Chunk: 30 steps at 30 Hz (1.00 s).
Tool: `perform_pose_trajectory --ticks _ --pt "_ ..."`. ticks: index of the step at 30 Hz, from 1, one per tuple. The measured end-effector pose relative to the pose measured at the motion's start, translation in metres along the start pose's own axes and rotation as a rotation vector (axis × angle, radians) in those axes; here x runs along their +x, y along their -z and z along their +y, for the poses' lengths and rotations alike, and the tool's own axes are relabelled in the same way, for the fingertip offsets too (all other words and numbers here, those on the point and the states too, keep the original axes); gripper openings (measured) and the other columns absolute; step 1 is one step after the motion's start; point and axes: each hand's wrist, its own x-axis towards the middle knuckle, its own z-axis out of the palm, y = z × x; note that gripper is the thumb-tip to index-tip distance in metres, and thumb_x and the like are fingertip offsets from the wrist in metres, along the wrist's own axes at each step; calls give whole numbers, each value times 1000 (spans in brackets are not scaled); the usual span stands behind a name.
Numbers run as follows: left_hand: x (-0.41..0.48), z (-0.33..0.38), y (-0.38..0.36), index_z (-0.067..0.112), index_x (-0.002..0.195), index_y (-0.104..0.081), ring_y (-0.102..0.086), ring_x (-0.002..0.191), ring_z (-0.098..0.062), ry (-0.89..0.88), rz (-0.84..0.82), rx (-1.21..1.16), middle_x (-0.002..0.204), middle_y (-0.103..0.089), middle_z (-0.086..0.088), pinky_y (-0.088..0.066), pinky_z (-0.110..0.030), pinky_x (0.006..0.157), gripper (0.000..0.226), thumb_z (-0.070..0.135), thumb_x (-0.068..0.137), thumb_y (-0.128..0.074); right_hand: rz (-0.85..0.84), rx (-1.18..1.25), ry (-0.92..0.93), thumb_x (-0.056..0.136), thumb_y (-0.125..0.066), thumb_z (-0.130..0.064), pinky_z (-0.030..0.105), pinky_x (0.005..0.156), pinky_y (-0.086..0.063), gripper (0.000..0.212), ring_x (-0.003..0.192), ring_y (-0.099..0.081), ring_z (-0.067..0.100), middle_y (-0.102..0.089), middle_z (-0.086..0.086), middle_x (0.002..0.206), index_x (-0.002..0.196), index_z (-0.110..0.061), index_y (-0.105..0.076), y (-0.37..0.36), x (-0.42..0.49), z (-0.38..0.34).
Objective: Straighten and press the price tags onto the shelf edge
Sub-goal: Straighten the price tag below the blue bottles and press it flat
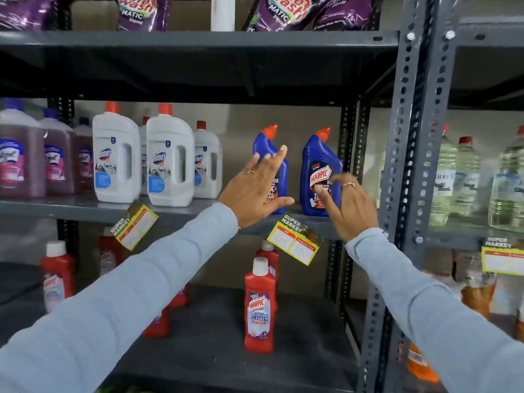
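Note:
Two crooked yellow price tags hang from the grey shelf edge [181,215]: one tilted tag [134,224] at the left, another tilted tag [295,241] under the blue bottles. A third tag [502,259] sits fairly level on the right-hand rack. My left hand [256,188] is raised in front of the left blue Harpic bottle [268,148], fingers spread, holding nothing. My right hand [347,204] is up in front of the right blue Harpic bottle [319,168], blurred, fingers curled loosely near its label. Neither hand touches a tag.
White Domex bottles [170,160] and purple cleaner bottles [19,157] stand at the left of the same shelf. Red Harpic bottles [259,304] stand on the shelf below. A perforated grey upright [408,165] divides the racks; clear bottles [465,177] stand to its right.

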Motion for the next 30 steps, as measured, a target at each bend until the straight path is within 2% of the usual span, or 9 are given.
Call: perform_pose_trajectory --ticks 2,3,7,10,13,19,23,28,30 --pt "-9 4 -8 32 143 7 -45 126 -33 144 -127 -150 146 -38 -12 -46 -51 92 85 63 83 -44 -64 -131 -77 84 -32 -66 43 83 -50 65 93 -61 30 -61 10 105 93 -9 -63 -5 -9 9" --pt "-17 5 -16 32 143 3 -52 118 -33 167 -180 -150 142 -43 -12 -51 -50 83 80 63 84 -42 -120 -175 -107 84 -33 -66 44 82 -50 67 90 -61 31 -61 11 102 85 -7 -66 -9 -16 15" --pt "-36 8 -40 16 129 -32 -60 102 -34 151 -310 17 124 -57 -13 -54 -47 73 50 49 93 -38 -239 -229 -101 74 -22 -76 40 82 -47 84 85 -62 30 -64 12 99 71 -8 -70 -16 -30 30" --pt "-32 14 -50 12 120 -44 -61 99 -33 -50 -293 350 118 -55 -13 -58 -45 62 42 38 90 -56 -281 -235 -95 70 -32 -79 45 100 -35 80 103 -59 25 -63 4 117 74 -13 -76 -22 -31 31" --pt "-12 17 -50 10 123 -40 -58 102 -35 -55 -427 390 116 -56 -15 -54 -46 67 41 34 92 -52 -356 -260 -106 71 -50 -72 48 110 -20 60 119 -49 21 -56 -1 128 80 -20 -77 -28 -30 34" --pt "9 13 -48 11 109 -48 -58 100 -33 34 -551 239 108 -62 -12 -51 -44 75 28 34 94 -46 -317 -186 -176 75 -63 -55 53 114 -11 33 123 -46 22 -57 0 127 79 -25 -75 -32 -28 31" --pt "12 13 -50 13 103 -53 -58 100 -28 102 -568 209 105 -63 -8 -47 -38 73 35 46 92 -46 -356 -156 -235 78 -63 -50 51 114 -7 28 125 -45 22 -58 -3 128 88 -28 -75 -31 -21 28" --pt "8 15 -45 22 86 -49 -57 97 -26 123 -538 117 93 -58 0 -41 -36 69 24 45 92 -45 -318 -83 -214 78 -63 -50 50 113 -11 28 121 -48 19 -63 -5 123 88 -28 -76 -29 -24 30" --pt "1 18 -42 23 89 -50 -56 101 -26 133 -508 108 98 -58 0 -43 -38 72 23 45 92 -45 -263 -16 -200 76 -65 -50 46 111 -12 27 120 -50 15 -65 -7 122 87 -28 -77 -29 -28 31"
